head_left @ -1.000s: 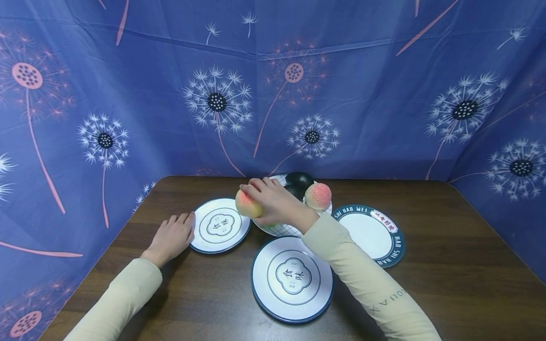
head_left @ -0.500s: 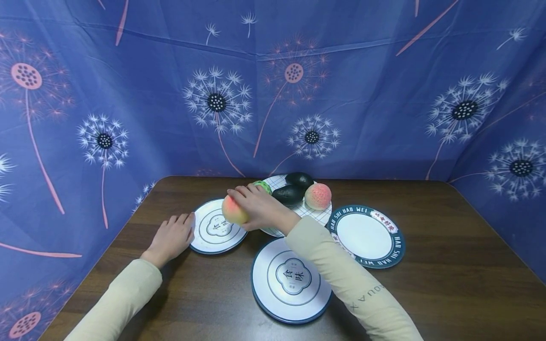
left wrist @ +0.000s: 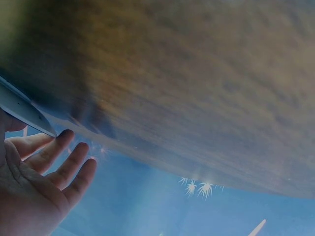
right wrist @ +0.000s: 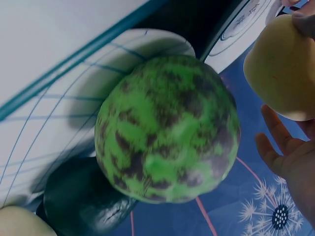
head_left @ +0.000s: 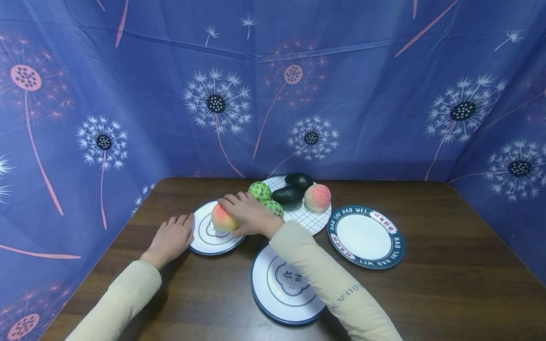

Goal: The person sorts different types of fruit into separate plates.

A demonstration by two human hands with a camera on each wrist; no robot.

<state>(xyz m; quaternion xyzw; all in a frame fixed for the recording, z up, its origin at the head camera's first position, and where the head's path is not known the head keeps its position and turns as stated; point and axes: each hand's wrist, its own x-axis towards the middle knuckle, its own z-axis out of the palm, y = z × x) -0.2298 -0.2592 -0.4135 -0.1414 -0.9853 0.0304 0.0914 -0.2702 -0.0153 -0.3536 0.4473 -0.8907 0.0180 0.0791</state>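
My right hand (head_left: pixel 251 215) grips a yellow-and-red peach (head_left: pixel 222 219) above the left white plate (head_left: pixel 210 247), overlapping its printed centre in the head view. In the right wrist view, the fingers lie around the peach (right wrist: pixel 280 69) at the right edge. My left hand (head_left: pixel 170 239) rests at the left rim of that plate, fingers loosely extended. The left wrist view shows the fingers (left wrist: pixel 74 164) spread by the plate's edge (left wrist: pixel 24 112). Behind the right hand, a checked plate (head_left: pixel 310 221) bears two green mottled fruits (head_left: pixel 259 191), two dark avocado-like fruits (head_left: pixel 288 195) and a pink peach (head_left: pixel 317 197).
A stack of white plates (head_left: pixel 283 303) with blue rims stands at the front middle, partly under the right sleeve (head_left: pixel 324 279). To the right lies a plate with a dark green lettered rim (head_left: pixel 364 237). A blue dandelion-print cloth (head_left: pixel 362 118) hangs behind the brown table (head_left: pixel 460 265).
My right hand has carried the peach leftward and nearer, from beside the checked plate to over the left plate, uncovering the green fruits. My left hand has stayed at the plate's rim.
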